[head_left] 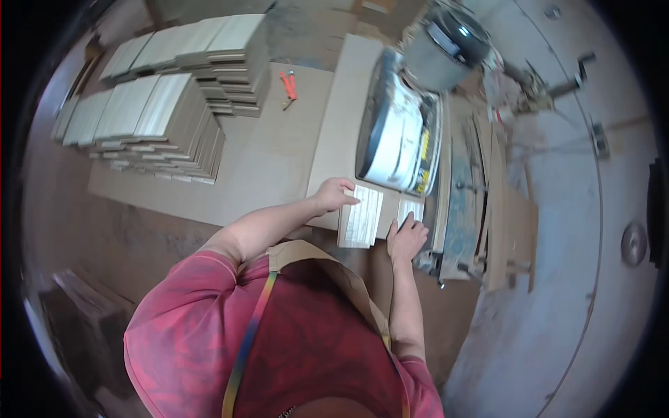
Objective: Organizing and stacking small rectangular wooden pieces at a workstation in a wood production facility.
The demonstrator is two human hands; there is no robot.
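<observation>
My left hand point(334, 196) is at the far left corner of a small stack of pale wooden boards point(362, 219). Its thumb lies on the stack's edge and its fingers curl around the corner, partly hidden. The stack sits at the near edge of the bench. To its right, a single pale wooden board point(409, 208) lies flat before the near end of a machine with a white, rounded housing point(397, 143). My right hand point(408, 240) grips this board's near end, its fingertips on top.
Tall stacks of pale boards point(164, 104) stand at the left on a brown sheet point(279, 150). An orange-handled tool point(288, 86) lies beyond. A large motor point(448, 45) rises behind the housing. Brown panels point(512, 230) and a metal guide point(463, 209) stand at the right.
</observation>
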